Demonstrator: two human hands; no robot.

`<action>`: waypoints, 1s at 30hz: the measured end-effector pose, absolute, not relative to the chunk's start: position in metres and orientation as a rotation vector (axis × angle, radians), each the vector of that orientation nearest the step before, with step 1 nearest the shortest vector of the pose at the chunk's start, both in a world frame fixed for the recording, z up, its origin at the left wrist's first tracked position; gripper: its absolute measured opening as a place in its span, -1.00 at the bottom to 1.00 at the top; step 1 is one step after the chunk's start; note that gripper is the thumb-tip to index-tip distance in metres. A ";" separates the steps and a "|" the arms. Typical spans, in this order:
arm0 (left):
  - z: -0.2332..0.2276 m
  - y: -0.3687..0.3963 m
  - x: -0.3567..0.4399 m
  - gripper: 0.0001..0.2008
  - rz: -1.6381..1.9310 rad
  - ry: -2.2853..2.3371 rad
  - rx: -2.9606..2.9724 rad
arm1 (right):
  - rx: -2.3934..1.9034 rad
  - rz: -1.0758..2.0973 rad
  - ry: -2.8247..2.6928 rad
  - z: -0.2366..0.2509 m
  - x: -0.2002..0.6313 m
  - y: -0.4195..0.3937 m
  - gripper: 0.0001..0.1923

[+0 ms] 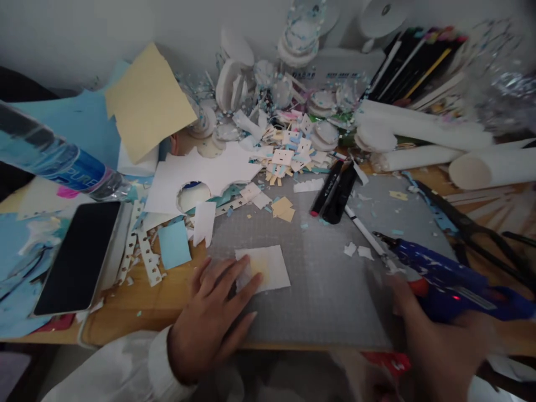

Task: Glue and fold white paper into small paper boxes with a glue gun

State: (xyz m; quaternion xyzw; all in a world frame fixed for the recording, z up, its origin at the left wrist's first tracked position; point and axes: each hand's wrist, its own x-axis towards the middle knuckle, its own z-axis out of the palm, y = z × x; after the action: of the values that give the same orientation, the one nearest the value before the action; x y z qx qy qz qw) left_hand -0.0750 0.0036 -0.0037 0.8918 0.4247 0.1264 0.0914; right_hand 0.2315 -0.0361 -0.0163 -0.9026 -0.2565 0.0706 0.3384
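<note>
**A:** Legend, largest item first?

**B:** Wooden tabletop (138,301), carrying a grey cutting mat (318,268) at its centre. At 10 o'clock of the mat, a yellow paper sheet (146,100); at 9 o'clock, a dark smartphone (79,257) lying flat, with a water bottle (54,159) on its side above it. At 2 o'clock, white paper rolls (422,131). At 12 o'clock, a heap of paper scraps (288,151) and two black markers (335,192).

**B:** At 3 o'clock, a blue glue gun (444,279), nozzle pointing to 10 o'clock. Smallest: a white paper square (266,268), faintly yellowed at its left, lying on the mat's near-left part.

**A:** The hands?

**B:** Left hand (213,318) enters from 6 o'clock in a white sleeve, palm down, fingers (247,287) spread flat and pressing the square's left edge; nothing is gripped. Right hand (439,340) enters from 5 o'clock, blurred, fingers wrapped around the gun's handle.

**A:** Step in hand?

**B:** Judged from the pose: the square is pinned for gluing, and the gun is not yet over it. The next move would call for bringing the nozzle toward 9 o'clock onto the paper while the pressing fingers stay clear of the hot tip.
</note>
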 end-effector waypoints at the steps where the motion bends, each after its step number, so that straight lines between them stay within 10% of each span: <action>1: -0.003 0.001 -0.073 -0.58 0.412 1.270 2.633 | -2.363 0.191 -0.654 -0.014 0.231 -0.035 -0.66; 30: 0.004 -0.002 -0.059 -0.40 0.299 1.112 2.734 | -2.278 0.172 -0.808 -0.013 0.228 -0.035 -0.62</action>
State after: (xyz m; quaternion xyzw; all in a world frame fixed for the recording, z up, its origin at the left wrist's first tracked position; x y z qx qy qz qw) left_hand -0.0593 -0.0022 0.0037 0.9181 0.3733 0.1003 0.0875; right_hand 0.2275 -0.0354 -0.0134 -0.8801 -0.3121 0.0663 0.3515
